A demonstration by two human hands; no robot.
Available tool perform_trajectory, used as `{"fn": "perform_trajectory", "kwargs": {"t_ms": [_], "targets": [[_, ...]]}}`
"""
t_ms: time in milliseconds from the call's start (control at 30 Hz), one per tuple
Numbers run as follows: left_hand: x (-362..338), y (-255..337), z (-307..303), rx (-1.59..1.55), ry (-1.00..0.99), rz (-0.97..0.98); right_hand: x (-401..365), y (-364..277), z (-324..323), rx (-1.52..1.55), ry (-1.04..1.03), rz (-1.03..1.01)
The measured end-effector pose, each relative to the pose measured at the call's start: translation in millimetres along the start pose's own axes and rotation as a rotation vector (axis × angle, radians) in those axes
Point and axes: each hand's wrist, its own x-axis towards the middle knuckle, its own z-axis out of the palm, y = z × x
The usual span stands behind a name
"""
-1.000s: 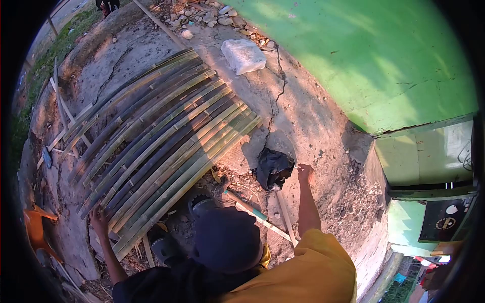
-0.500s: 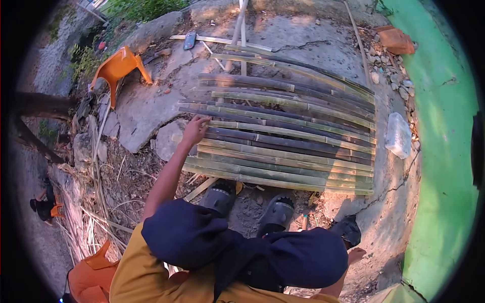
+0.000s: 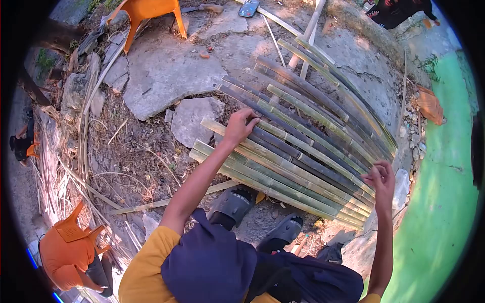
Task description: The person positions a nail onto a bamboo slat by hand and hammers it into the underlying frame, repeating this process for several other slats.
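Many split bamboo strips (image 3: 298,108), dark and pale green, lie side by side in a loose fan on the ground before me. My left hand (image 3: 239,127) is at their left ends, fingers bent and closed round the end of one bamboo strip. Over at the right ends is my right hand (image 3: 382,183), its fingers curled together just above the strips. Whether anything is between those fingers is hidden. Two bamboo poles (image 3: 309,30) run under the strips at the far side.
An orange plastic chair (image 3: 146,11) stands far left, near a phone (image 3: 249,8). A person in orange (image 3: 68,252) sits lower left. Broken concrete slabs (image 3: 172,76) lie left. On the right are a clear plastic bundle (image 3: 400,188) and a green wall (image 3: 439,166). Another person (image 3: 399,11) is top right.
My right hand has come up from beside my knee to the right ends of the strips. My left hand stays at the left ends. The view has shifted and turned, and a person now shows top right.
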Motion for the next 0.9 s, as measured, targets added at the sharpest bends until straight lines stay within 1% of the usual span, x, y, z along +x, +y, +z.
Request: {"fn": "perform_trajectory", "kwargs": {"t_ms": [33,67,100,133,200,267,300,400,433,500,533,567,600,633,667,733,800,900], "targets": [[3,0,-2,-0.015,0.005,-0.018,24,-4,41,0.039,-0.113,0.029],[5,-3,-2,-0.027,-0.005,0.017,48,-2,81,0.07,-0.23,0.059],[7,-6,-4,-0.037,-0.02,0.053,68,3,123,0.112,-0.315,0.045],[10,-7,-6,-0.047,-0.019,0.041,84,8,164,0.179,-0.333,0.067],[12,-9,-8,-0.034,-0.119,-0.037,114,40,236,0.266,-0.331,0.026],[11,-9,-7,-0.067,-0.103,-0.046,127,64,291,0.349,-0.224,0.035],[10,-9,-7,-0.091,-0.091,-0.035,125,74,307,0.344,-0.229,0.049],[9,-10,-6,-0.091,-0.099,-0.062,112,89,332,0.104,-0.037,-0.069],[8,-12,-5,-0.09,-0.104,-0.074,108,90,336,0.104,-0.042,-0.057],[7,-12,-3,-0.098,-0.049,0.005,102,92,339,0.081,0.071,-0.121],[7,-13,-2,-0.102,-0.059,0.002,102,95,340,0.072,0.095,-0.15],[7,-13,-2,-0.056,-0.043,0.05,101,96,340,0.068,0.1,-0.142],[7,-13,-2,-0.01,-0.024,0.099,100,93,341,0.054,0.118,-0.18],[7,-12,-1,-0.013,-0.028,0.099,100,90,342,0.042,0.134,-0.22],[5,-10,-1,-0.006,-0.04,0.123,100,89,342,0.042,0.136,-0.215],[3,-11,0,0.0,-0.058,0.144,98,87,340,-0.036,0.123,-0.306],[4,-11,-1,0.052,-0.067,0.204,97,86,338,-0.058,0.108,-0.338],[6,-9,-4,0.025,-0.105,0.224,99,88,336,-0.107,0.088,-0.415]]}}
